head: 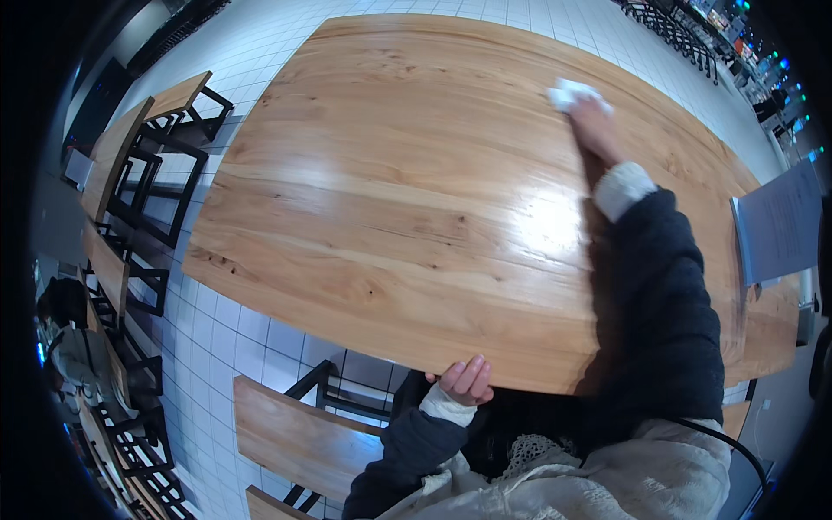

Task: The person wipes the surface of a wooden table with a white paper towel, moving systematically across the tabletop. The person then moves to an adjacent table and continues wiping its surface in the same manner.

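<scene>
A wooden table [390, 195] with a glossy, knotted top fills the middle of the head view. My right hand [595, 127] reaches across to the far right part of it and presses on a white cloth or tissue [572, 93], which lies against the tabletop. The fingertips are partly hidden by blur and the white material. At the near edge, my left hand [465, 383] rests with its fingers curled over the rim and its thumb apart. The palm of that hand is out of sight.
An upright sheet or board with writing [780, 221] stands at the table's right end. A wooden bench [305, 432] is close at the near left. More benches and tables [120, 156] line the left side, where a person [84, 357] sits.
</scene>
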`<act>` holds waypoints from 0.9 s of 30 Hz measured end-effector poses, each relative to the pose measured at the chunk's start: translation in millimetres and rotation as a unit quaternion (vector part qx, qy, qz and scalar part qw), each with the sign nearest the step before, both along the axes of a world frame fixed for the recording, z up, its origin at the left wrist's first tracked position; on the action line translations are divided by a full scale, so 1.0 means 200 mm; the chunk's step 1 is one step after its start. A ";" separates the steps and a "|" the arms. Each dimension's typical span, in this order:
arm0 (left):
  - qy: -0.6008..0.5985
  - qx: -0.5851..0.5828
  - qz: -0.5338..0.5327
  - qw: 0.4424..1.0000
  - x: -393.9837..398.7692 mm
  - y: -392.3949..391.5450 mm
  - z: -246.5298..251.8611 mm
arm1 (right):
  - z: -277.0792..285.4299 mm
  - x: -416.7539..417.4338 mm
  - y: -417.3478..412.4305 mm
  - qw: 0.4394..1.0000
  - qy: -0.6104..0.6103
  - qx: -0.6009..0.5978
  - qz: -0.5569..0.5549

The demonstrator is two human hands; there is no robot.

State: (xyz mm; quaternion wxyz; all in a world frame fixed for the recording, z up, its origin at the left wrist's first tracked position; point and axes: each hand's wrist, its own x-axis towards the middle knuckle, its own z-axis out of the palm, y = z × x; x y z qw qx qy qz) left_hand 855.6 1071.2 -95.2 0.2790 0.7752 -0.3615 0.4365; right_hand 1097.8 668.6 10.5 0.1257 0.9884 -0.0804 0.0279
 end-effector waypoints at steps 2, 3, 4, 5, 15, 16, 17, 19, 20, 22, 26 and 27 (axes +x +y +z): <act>0.023 0.034 -0.010 0.999 -0.02 0.01 0.03 | -0.11 -0.09 -0.31 0.984 -0.126 0.005 -0.124; 0.028 0.046 -0.003 0.999 -0.03 0.03 0.05 | -0.10 -0.07 -0.27 0.953 -0.160 0.127 -0.225; 0.031 0.055 -0.014 0.998 -0.03 0.03 0.06 | -0.10 0.02 -0.30 0.983 -0.123 -0.026 -0.135; 0.032 0.058 -0.029 0.997 -0.03 0.02 0.05 | -0.07 0.08 -0.35 0.995 0.030 -0.057 -0.069; 0.042 0.101 -0.036 0.993 -0.04 0.09 0.05 | -0.03 0.26 1.46 0.917 -0.003 0.249 0.311; 0.036 0.056 -0.028 0.997 -0.04 0.06 0.04 | -0.02 0.26 1.41 0.918 0.011 0.252 0.307; 0.032 0.052 -0.020 0.998 -0.03 0.06 0.04 | -0.01 0.26 1.35 0.933 -0.010 0.227 0.280; 0.020 0.033 -0.006 0.999 -0.03 0.04 0.03 | -0.01 0.24 1.14 0.958 -0.036 0.182 0.218; 0.009 0.018 -0.001 1.000 -0.02 0.02 0.02 | 0.00 0.22 0.99 0.969 -0.042 0.162 0.180; 0.001 -0.017 0.008 1.000 -0.01 -0.01 -0.01 | 0.00 0.07 0.68 0.966 -0.166 0.145 0.135; 0.003 -0.079 -0.004 0.997 -0.02 -0.03 -0.06 | 0.07 -0.50 0.31 0.971 -0.184 0.143 0.058; 0.013 -0.078 -0.010 0.997 -0.02 -0.02 -0.06 | 0.09 -0.68 0.29 0.975 -0.176 0.135 0.009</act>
